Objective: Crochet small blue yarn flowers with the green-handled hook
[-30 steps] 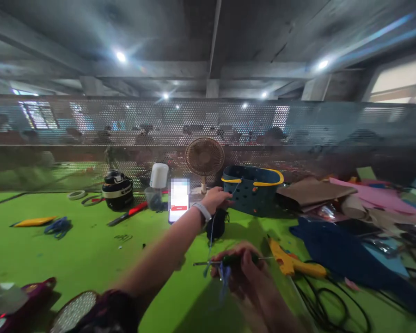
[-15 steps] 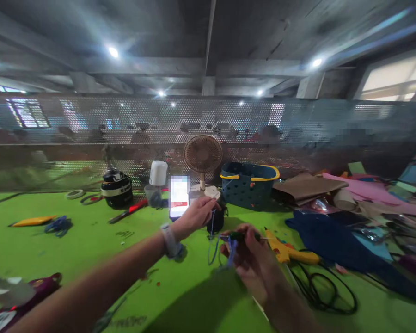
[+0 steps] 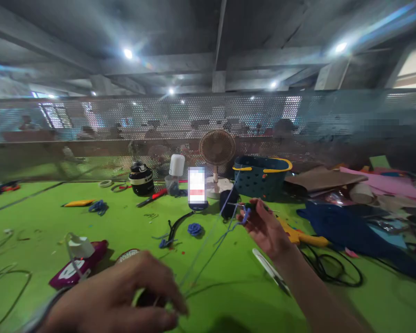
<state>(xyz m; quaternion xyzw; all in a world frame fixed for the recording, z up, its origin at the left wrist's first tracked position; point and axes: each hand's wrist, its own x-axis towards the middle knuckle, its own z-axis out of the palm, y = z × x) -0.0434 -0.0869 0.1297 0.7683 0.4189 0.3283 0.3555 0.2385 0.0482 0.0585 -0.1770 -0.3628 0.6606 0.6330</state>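
In my right hand (image 3: 268,226) is a crochet hook (image 3: 234,204) with a thin metal shaft and a dark green grip. A small piece of blue-purple crochet work (image 3: 245,214) hangs at the hook, pinched by the same fingers. My left hand (image 3: 125,296) is low and close to the camera, its fingers curled toward the thumb. Blue yarn (image 3: 213,217) stretches from the basket side down to the left fingertips, and another strand runs up to the crochet work. Between the hands lies a finished-looking blue crocheted rosette (image 3: 194,229).
Behind stand a phone (image 3: 197,187) with a lit screen, a fan (image 3: 217,148) and a dark green basket (image 3: 261,185) with yellow handles. A yellow glue gun (image 3: 303,237) with coiled cable and white scissors-like tool (image 3: 268,268) lie right. A maroon power strip (image 3: 93,259) lies left.
My left hand has come from near the phone down toward the camera, drawing out yarn. My right hand still holds the hook and appears slightly higher; the view has shifted left.
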